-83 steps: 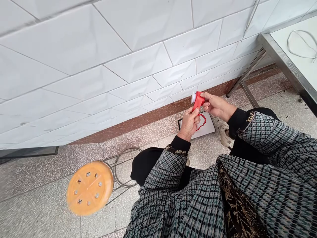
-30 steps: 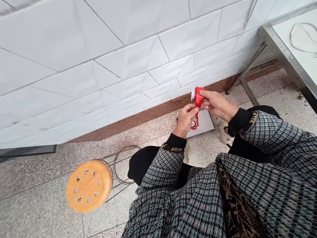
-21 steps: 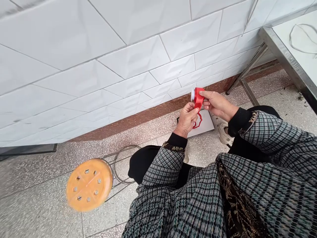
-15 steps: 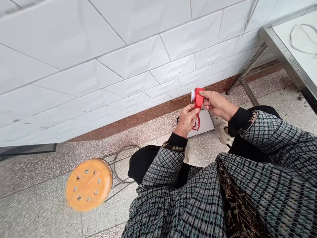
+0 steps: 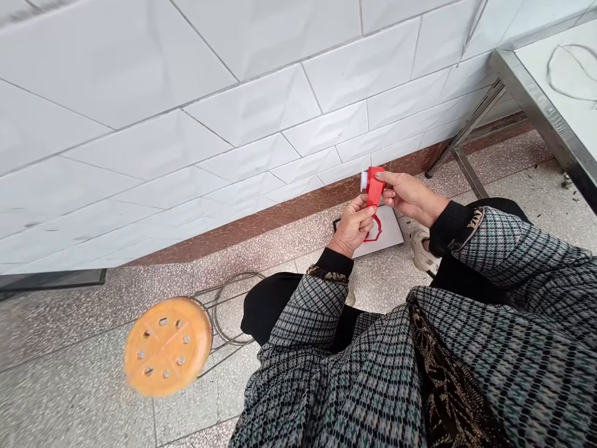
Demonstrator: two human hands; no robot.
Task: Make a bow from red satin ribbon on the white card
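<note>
Red ribbon [image 5: 375, 188] comes off a white spool [image 5: 364, 180] held up in front of the wall. Closed around the ribbon roll is my right hand [image 5: 410, 194], its thumb pressing on the red side. My left hand [image 5: 351, 227] pinches the ribbon just below the roll, fingers closed. Behind and beneath the hands, a white panel or box [image 5: 390, 230] with a dark edge is on the floor. A loop of red ribbon [image 5: 379, 231] shows over it; whether it lies on the panel or hangs above cannot be told.
A round orange stool [image 5: 168, 346] with metal legs lies on its side at the left. White tiled wall [image 5: 252, 118] rises ahead. To the right stands a metal-framed table [image 5: 541, 99] with a loop of thin cord [image 5: 550, 81] on top.
The loose red ribbon below my hands has shifted its shape and now curves in a rounder loop. Both hands stay almost in place, still on the ribbon.
</note>
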